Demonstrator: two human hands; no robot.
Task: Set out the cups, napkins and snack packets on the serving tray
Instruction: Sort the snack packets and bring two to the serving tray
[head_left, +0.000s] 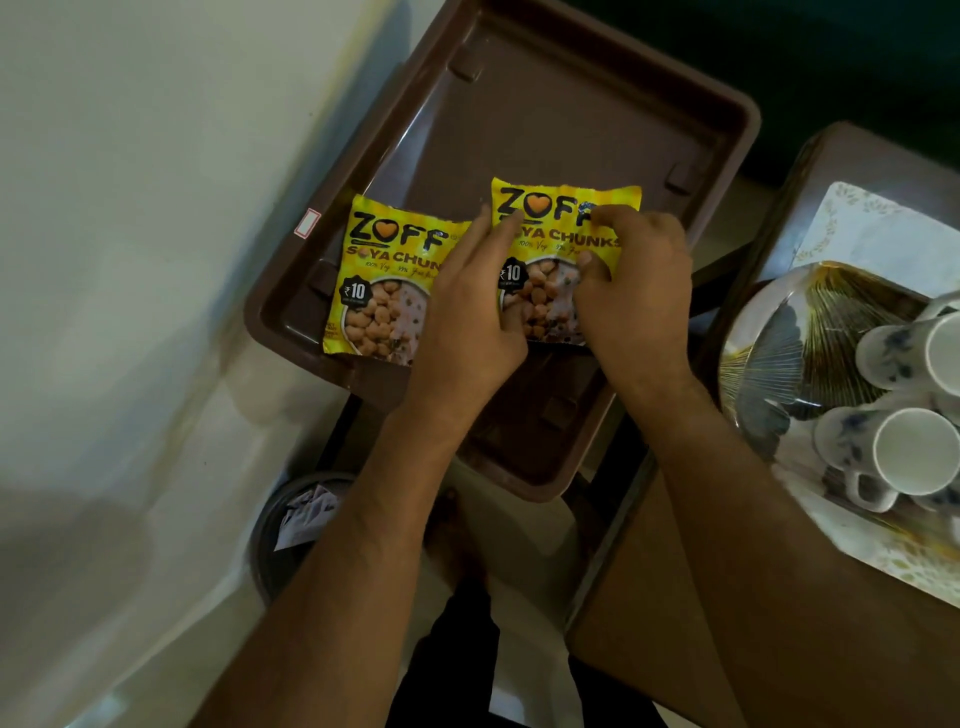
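Left hand (470, 306) fingers straight, pressing right packet (563, 244); right hand (636, 296) pinches same packet. Left packet (382, 280) flat at tray (727, 135) left edge. Cups (904, 452) on side plate (769, 332).

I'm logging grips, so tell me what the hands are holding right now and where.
Both hands are on the right soya chunks packet: the right hand pinches its right side, and the left hand rests its fingers on its left edge.

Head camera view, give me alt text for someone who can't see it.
Two bare hands, left and right, set a yellow soya chunks packet beside a matching packet in a brown plastic serving tray; white cups wait on the right.
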